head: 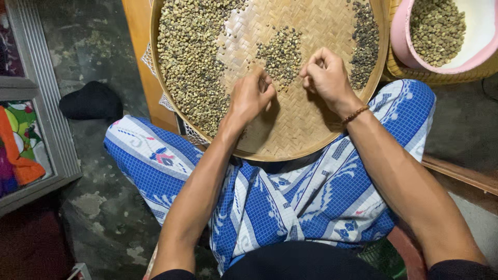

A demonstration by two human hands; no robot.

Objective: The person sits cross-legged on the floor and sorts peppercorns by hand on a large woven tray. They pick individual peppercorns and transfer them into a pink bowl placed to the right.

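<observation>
I see both hands curled over the woven tray [290, 129], left hand [251, 96] and right hand [324, 78] each pinching at the small middle heap of beans [280, 52] lying just beyond the fingertips, equally near both, with no clear long axis.

tray [290, 129]: showing tan w/ herringbone weave
beans, big heap [192, 57]: looking pale olive-beige
beans, mid & right piles [363, 41]: reading darker, grey-brown
bowl [397, 39]: showing pink outside, white inside
cloth on lap [311, 202]: showing blue check w/ white bands, small red-pink motifs
bracelet [356, 114]: looking brown, beaded
floor lump [91, 101]: showing black; poss. cloth, too dim to tell
frame [44, 103]: showing grey
</observation>
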